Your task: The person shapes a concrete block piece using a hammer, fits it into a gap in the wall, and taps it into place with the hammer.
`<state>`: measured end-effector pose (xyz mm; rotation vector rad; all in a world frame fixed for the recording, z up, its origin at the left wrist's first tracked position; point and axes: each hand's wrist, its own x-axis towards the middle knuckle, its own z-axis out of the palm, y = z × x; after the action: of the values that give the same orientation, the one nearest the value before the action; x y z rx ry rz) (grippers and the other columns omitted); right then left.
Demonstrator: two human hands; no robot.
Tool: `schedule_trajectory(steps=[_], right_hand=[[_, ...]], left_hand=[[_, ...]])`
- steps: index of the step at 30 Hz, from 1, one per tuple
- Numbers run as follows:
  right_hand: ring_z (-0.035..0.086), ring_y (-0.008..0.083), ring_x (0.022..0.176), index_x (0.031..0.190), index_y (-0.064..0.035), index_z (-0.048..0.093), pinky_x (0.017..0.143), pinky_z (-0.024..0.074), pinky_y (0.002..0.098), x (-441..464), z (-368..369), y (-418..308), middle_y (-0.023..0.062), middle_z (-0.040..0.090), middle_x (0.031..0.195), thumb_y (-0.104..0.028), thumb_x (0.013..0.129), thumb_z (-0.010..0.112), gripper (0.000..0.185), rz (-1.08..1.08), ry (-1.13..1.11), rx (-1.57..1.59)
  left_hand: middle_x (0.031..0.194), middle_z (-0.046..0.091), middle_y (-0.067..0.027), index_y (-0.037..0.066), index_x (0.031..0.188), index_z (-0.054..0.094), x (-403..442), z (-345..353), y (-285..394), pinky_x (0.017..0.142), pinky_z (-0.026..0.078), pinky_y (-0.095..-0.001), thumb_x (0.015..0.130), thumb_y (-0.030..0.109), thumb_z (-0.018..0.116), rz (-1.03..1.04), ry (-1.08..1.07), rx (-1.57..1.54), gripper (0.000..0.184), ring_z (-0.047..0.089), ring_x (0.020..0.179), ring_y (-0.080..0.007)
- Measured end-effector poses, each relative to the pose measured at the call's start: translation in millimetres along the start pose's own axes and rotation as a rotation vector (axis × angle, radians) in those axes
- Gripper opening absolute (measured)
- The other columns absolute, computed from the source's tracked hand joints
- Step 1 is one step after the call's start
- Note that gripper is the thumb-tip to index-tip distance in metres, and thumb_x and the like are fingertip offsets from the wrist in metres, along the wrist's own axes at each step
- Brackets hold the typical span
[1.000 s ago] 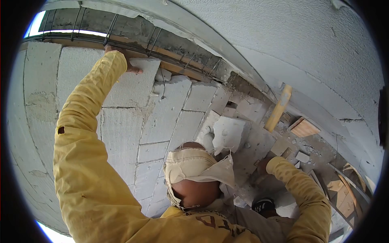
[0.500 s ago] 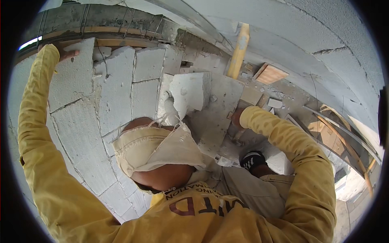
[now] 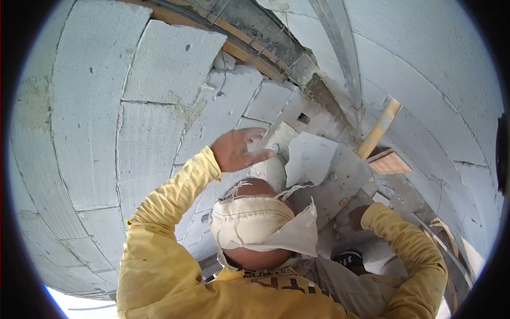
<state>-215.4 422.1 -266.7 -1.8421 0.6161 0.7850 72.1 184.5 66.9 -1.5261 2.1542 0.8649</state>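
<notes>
My left hand [image 3: 241, 151] is raised in front of the pale block wall [image 3: 149, 138], fingers spread, holding nothing. Its fingertips point toward a pale rounded thing [image 3: 274, 173] that I cannot make out. Just beyond sits a broken white block [image 3: 311, 158]. Low on the right, my right hand [image 3: 359, 217] is in shadow beside a grey flat surface [image 3: 360, 201]. Its fingers look curled, but whatever they hold is hidden. Below my hands is my bent knee under torn beige cloth [image 3: 260, 223].
A yellow post [image 3: 378, 130] leans at the right near a wooden board [image 3: 390, 162]. Another block wall [image 3: 419, 69] rises on the right. Steel bars [image 3: 218, 13] run along the top of the wall. My foot in a black striped covering [image 3: 349, 259] is lower right.
My left hand has left the top edge of the block at the far left and come down and inward, fingers spread. The view has swung left; my right hand stays low on the right.
</notes>
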Motion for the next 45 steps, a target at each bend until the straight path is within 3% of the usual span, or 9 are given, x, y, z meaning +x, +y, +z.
schedule_trajectory(steps=[1, 5, 9, 13, 16, 26, 33, 37, 45], right_hand=[[0.065, 0.0382, 0.112, 0.122, -0.0028, 0.065, 0.098, 0.0491, 0.0467, -57, -41, -26, 0.0215, 0.067, 0.12, -0.022, 0.082, 0.056, 0.045, 0.037, 0.077, 0.092], [0.063, 0.0407, 0.11, 0.126, -0.0033, 0.055, 0.095, 0.0485, 0.0489, -105, -80, -32, 0.0266, 0.064, 0.119, -0.035, 0.088, 0.058, 0.05, -0.032, 0.197, 0.221], [0.063, 0.0428, 0.107, 0.131, -0.003, 0.048, 0.093, 0.0492, 0.0484, -161, -153, -59, 0.0283, 0.063, 0.117, -0.03, 0.09, 0.059, 0.051, -0.197, 0.537, 0.41], [0.062, 0.0437, 0.107, 0.138, -0.004, 0.044, 0.094, 0.0484, 0.0487, -182, -183, -79, 0.0271, 0.062, 0.119, -0.027, 0.093, 0.058, 0.052, -0.301, 0.753, 0.683], [0.061, 0.0436, 0.11, 0.142, -0.0053, 0.042, 0.096, 0.0475, 0.0485, -152, -171, -59, 0.0261, 0.061, 0.124, -0.026, 0.095, 0.057, 0.054, -0.359, 1.063, 0.468], [0.063, 0.0451, 0.098, 0.124, 0.0017, 0.048, 0.085, 0.049, 0.0507, -132, -177, -48, 0.0289, 0.064, 0.106, -0.028, 0.097, 0.055, 0.041, -0.04, 0.872, 0.512], [0.065, 0.0435, 0.096, 0.126, 0.0013, 0.046, 0.079, 0.0514, 0.0471, -184, -198, -89, 0.0289, 0.066, 0.096, -0.027, 0.097, 0.059, 0.043, -0.379, 1.307, 0.751], [0.064, 0.0458, 0.1, 0.133, 0.0025, 0.043, 0.087, 0.0495, 0.05, -88, -124, -29, 0.0312, 0.065, 0.101, -0.036, 0.098, 0.055, 0.053, 0.129, 0.712, 0.363], [0.066, 0.0444, 0.086, 0.124, 0.0038, 0.046, 0.079, 0.0512, 0.0458, -177, -196, -69, 0.0285, 0.065, 0.095, -0.034, 0.098, 0.056, 0.047, -0.103, 0.989, 0.683]], left_hand=[[0.126, 0.063, -0.027, -0.002, 0.141, 0.047, 8, 42, -31, 0.098, 0.051, -0.0425, 0.081, 0.065, 0.071, -0.073, -0.139, -0.094, 0.093, 0.063, 0.113, -0.0396], [0.131, 0.055, -0.0273, -0.003, 0.139, 0.045, 30, 200, -79, 0.101, 0.046, -0.0463, 0.061, 0.063, 0.084, -0.044, -0.138, 0.025, 0.11, 0.057, 0.118, -0.04], [0.133, 0.052, -0.0259, -0.001, 0.141, 0.044, 32, 204, -40, 0.104, 0.044, -0.046, 0.066, 0.055, 0.084, -0.227, 0.084, 0.017, 0.101, 0.054, 0.122, -0.0405], [0.136, 0.053, -0.0234, 0.002, 0.142, 0.044, 50, 220, -70, 0.108, 0.041, -0.0442, 0.071, 0.049, 0.082, -0.028, 0.158, -0.17, 0.094, 0.052, 0.125, -0.0391], [0.137, 0.053, -0.0233, 0.003, 0.145, 0.04, 71, 201, -84, 0.107, 0.042, -0.0424, 0.073, 0.031, 0.084, 0.052, 0.158, -0.256, 0.089, 0.052, 0.127, -0.038], [0.146, 0.042, -0.0328, 0.013, 0.158, 0.008, 84, 185, -79, 0.11, 0.041, -0.0446, 0.078, 0.021, 0.083, -0.034, -0.022, -0.194, 0.11, 0.05, 0.129, -0.0459], [0.138, 0.052, -0.0303, 0.015, 0.157, 0.01, 88, 190, -85, 0.107, 0.045, -0.0456, 0.076, 0.024, 0.085, -0.109, -0.027, -0.13, 0.111, 0.056, 0.122, -0.0464], [0.134, 0.055, -0.0306, 0.019, 0.157, 0.014, 79, 196, -81, 0.104, 0.047, -0.0457, 0.075, 0.025, 0.085, -0.136, -0.07, -0.157, 0.108, 0.058, 0.119, -0.0451], [0.129, 0.059, -0.0295, 0.02, 0.155, 0.019, 88, 192, -85, 0.102, 0.049, -0.0453, 0.074, 0.027, 0.086, -0.105, -0.023, -0.13, 0.105, 0.06, 0.116, -0.0444]])
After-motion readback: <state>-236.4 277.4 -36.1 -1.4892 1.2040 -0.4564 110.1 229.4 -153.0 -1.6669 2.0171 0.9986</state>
